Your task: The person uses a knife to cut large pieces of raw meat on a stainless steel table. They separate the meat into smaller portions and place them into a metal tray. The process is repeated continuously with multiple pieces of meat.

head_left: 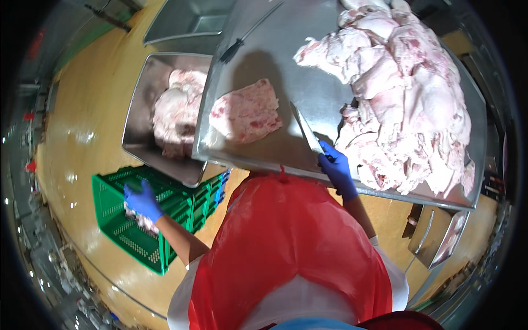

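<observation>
My left hand (pixel 142 199), in a blue glove, is over a green crate (pixel 103 203) at lower left, fingers apart, with pale scraps (pixel 147 224) visible below it. My right hand (pixel 334 169), also gloved, grips a knife (pixel 305 127) whose blade points forward across the steel table (pixel 301 91). A flat piece of pinkish fatty meat (pixel 245 111) lies left of the blade. A large heap of pale meat and skin pieces (pixel 407 93) covers the table's right side, beside my right hand.
A steel tub (pixel 136 120) holding meat (pixel 177 104) stands left of the table, with another tub (pixel 170 25) behind it. A thin dark-handled tool (pixel 236 47) lies at the table's far left. A steel container (pixel 429 237) stands below right. Yellow floor (pixel 71 137) surrounds them.
</observation>
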`<action>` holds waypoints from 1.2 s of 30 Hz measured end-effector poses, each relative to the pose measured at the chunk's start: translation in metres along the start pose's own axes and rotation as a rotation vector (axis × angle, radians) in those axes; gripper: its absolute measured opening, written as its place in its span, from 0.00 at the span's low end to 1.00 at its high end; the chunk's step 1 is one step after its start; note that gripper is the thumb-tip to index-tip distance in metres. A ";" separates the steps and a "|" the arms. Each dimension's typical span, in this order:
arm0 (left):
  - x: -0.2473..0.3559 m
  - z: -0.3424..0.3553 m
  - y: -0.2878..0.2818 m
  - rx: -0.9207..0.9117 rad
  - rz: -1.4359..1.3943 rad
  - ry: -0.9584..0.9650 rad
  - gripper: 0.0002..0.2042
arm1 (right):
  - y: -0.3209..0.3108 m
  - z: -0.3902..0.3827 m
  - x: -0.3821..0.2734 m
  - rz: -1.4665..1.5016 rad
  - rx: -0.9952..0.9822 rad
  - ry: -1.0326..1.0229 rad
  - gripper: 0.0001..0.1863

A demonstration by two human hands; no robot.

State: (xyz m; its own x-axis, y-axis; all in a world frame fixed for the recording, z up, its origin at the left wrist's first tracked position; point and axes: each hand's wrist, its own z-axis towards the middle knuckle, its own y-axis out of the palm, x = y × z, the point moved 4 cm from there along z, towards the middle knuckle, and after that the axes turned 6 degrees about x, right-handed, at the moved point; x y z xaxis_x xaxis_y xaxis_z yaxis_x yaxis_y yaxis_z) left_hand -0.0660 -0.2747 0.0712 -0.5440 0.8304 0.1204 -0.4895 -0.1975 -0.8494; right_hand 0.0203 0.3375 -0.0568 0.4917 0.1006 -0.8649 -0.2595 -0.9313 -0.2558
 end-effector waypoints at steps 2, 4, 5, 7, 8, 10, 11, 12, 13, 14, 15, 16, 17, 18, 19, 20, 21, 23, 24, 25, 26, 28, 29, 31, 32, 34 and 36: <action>0.069 -0.018 0.066 -0.226 -0.391 0.157 0.33 | 0.000 -0.009 -0.014 0.216 0.214 0.010 0.10; 0.162 -0.040 0.128 -0.452 -0.701 0.293 0.37 | -0.008 -0.006 -0.036 0.459 0.387 -0.166 0.04; 0.190 -0.055 0.153 -0.519 -0.833 0.379 0.39 | -0.013 -0.007 -0.045 0.582 0.445 -0.212 0.03; 0.232 -0.078 0.195 -0.853 -0.953 0.440 0.41 | -0.026 0.000 -0.050 0.657 0.530 -0.235 0.04; 0.255 -0.080 0.183 -0.873 -0.757 0.496 0.40 | -0.030 -0.006 -0.044 0.704 0.587 -0.224 0.04; 0.278 -0.077 0.183 -1.020 -1.008 0.469 0.36 | -0.036 -0.016 -0.041 0.661 0.662 -0.223 0.05; 0.285 -0.078 0.180 -1.102 -1.127 0.444 0.34 | -0.039 -0.024 -0.038 0.636 0.698 -0.216 0.05; 0.286 -0.080 0.176 -1.069 -1.092 0.465 0.29 | -0.039 -0.028 -0.023 0.591 0.731 -0.216 0.04; 0.287 -0.080 0.173 -0.948 -1.028 0.503 0.29 | -0.035 -0.033 -0.016 0.584 0.750 -0.200 0.04; 0.288 -0.082 0.168 -0.823 -0.966 0.536 0.28 | -0.032 -0.038 -0.009 0.577 0.767 -0.184 0.03; 0.289 -0.082 0.165 -0.695 -0.907 0.565 0.28 | -0.029 -0.044 -0.004 0.568 0.782 -0.170 0.03; 0.290 -0.074 0.158 -0.677 -0.933 0.555 0.28 | -0.026 -0.049 0.000 0.564 0.772 -0.137 0.03; 0.293 -0.060 0.140 -0.665 -0.958 0.552 0.27 | -0.025 -0.056 0.007 0.548 0.798 -0.105 0.03; 0.290 -0.042 0.115 -0.665 -0.972 0.555 0.27 | -0.021 -0.069 0.018 0.536 0.826 -0.056 0.03; 0.293 -0.019 0.084 -0.635 -0.908 0.610 0.26 | -0.023 -0.076 0.024 0.520 0.853 -0.025 0.03; 0.286 0.011 0.071 -0.522 -0.862 0.637 0.21 | -0.025 -0.084 0.026 0.500 0.873 -0.004 0.03; 0.273 0.044 0.073 -0.444 -0.770 0.725 0.17 | -0.026 -0.092 0.031 0.525 0.883 -0.002 0.03; 0.265 0.088 0.060 -0.389 -0.779 0.460 0.11 | -0.029 -0.104 0.041 0.571 0.906 0.006 0.03; 0.266 0.109 0.062 -0.322 -0.693 0.472 0.12 | -0.032 -0.110 0.044 0.579 0.928 0.012 0.03; 0.281 0.107 0.047 -0.102 -0.716 0.566 0.13 | -0.033 -0.115 0.048 0.587 0.950 0.012 0.03; 0.308 0.099 0.033 0.120 -0.735 0.656 0.14 | -0.036 -0.117 0.052 0.595 0.972 0.011 0.03; 0.378 0.062 0.030 0.018 -0.893 0.679 0.17 | -0.040 -0.119 0.065 0.627 0.981 0.016 0.04; 0.431 0.012 0.006 -0.148 -0.946 0.718 0.17 | -0.044 -0.117 0.070 0.620 0.997 0.027 0.04; 0.514 -0.085 0.004 -0.366 -1.193 1.037 0.12 | -0.048 -0.114 0.075 0.614 1.000 0.045 0.04; 0.553 -0.132 0.002 -0.441 -1.040 1.240 0.09 | -0.050 -0.112 0.075 0.630 1.000 0.048 0.05; 0.617 -0.220 0.008 -0.603 -1.200 1.194 0.23 | -0.053 -0.105 0.076 0.602 0.986 0.047 0.06; 0.667 -0.288 -0.008 -0.619 -1.124 1.158 0.29 | -0.062 -0.095 0.071 0.567 0.981 0.055 0.06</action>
State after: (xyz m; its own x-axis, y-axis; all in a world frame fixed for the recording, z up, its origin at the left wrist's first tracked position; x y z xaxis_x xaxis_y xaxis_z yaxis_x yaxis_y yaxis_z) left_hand -0.2290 0.4309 0.0109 0.7225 0.3785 0.5785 0.2087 0.6783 -0.7045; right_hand 0.1500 0.3688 -0.0611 0.1257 -0.2863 -0.9498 -0.9839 -0.1589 -0.0823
